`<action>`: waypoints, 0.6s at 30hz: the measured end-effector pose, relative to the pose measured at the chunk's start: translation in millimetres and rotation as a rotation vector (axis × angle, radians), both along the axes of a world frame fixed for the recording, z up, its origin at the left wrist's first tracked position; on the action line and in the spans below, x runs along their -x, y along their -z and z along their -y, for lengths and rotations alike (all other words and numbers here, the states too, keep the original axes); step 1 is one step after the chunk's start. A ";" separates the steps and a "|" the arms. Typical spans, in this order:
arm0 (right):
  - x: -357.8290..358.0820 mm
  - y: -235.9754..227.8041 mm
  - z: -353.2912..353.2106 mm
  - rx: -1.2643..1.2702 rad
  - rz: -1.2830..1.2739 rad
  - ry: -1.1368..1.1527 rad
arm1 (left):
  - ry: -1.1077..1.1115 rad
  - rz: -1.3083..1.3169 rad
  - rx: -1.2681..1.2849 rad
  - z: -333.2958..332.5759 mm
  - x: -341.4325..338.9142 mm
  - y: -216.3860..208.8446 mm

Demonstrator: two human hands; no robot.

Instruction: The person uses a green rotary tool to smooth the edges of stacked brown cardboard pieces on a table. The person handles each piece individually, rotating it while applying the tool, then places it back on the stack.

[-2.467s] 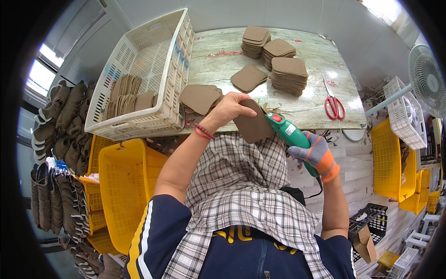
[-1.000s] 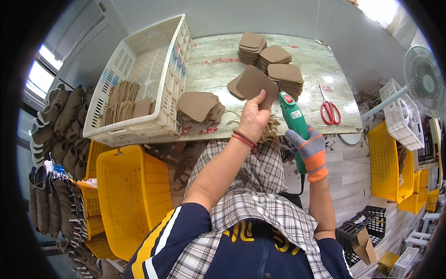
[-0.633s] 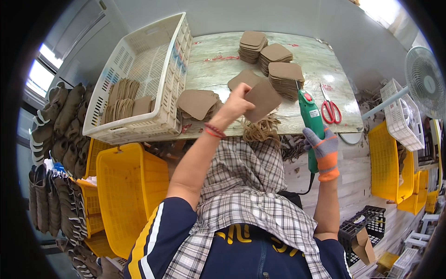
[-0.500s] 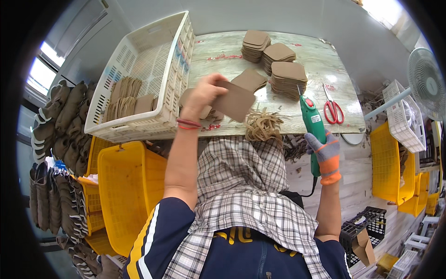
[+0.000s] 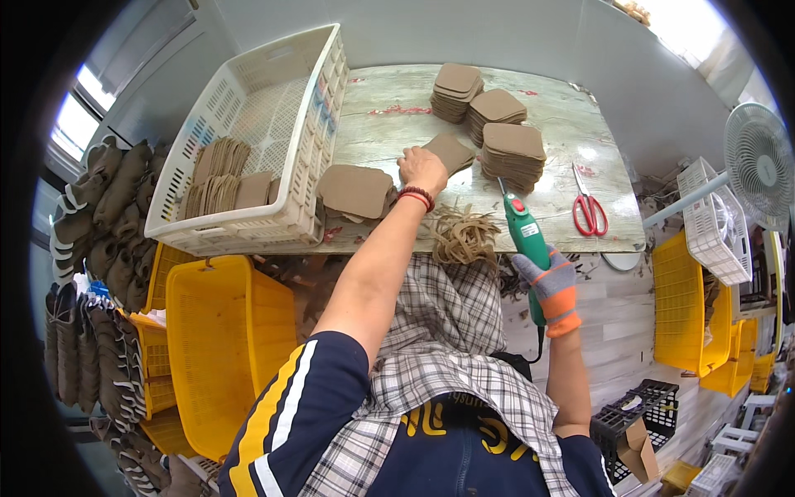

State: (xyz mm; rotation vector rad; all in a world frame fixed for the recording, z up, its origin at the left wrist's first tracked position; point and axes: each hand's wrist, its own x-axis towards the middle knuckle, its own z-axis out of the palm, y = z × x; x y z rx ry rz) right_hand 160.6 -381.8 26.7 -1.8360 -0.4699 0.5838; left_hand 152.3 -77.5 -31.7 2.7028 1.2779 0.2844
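My bare left hand [image 5: 423, 169], with bracelets at the wrist, reaches to the left edge of a small pile of brown rounded-corner pieces [image 5: 452, 151]. Its fingers are bent; their tips, and anything between them, are hidden. In a grey and orange glove, my right hand [image 5: 548, 288] grips a green corded hand tool [image 5: 525, 228]. The tool's thin metal tip points up, close to a taller brown stack [image 5: 513, 151]. Another flat pile of brown pieces [image 5: 356, 190] lies beside the white crate. Tangled tan strips [image 5: 464, 235] hang over the table's front edge.
A white crate [image 5: 286, 195] holding more brown pieces stands at the table's left. Two further stacks [image 5: 456, 87] [image 5: 496, 108] sit at the back. Red-handled scissors [image 5: 590, 214] lie on the right. Yellow bins [image 5: 207, 348] flank the table, with a fan [image 5: 757, 161] at right.
My left hand has let go of the brown piece and moved right to the small pile. A piece now covers the pile by the crate. The green tool has shifted left and lower.
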 end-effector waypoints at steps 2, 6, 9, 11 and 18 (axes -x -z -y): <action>-1.1 2.6 2.2 0.020 0.042 -0.005 | -0.077 0.160 0.022 4.1 -2.4 1.1; -4.9 14.3 2.0 0.039 0.036 -0.009 | -0.170 0.263 0.084 10.4 2.9 -5.0; -5.1 12.9 -0.2 0.061 0.060 -0.012 | -0.164 0.376 0.088 7.0 3.6 3.2; -5.0 13.0 -2.2 0.068 0.087 -0.023 | -0.144 0.560 0.054 8.6 8.8 9.7; 1.9 8.0 -10.6 -0.012 0.024 0.012 | -0.134 1.782 1.437 47.0 22.7 -16.3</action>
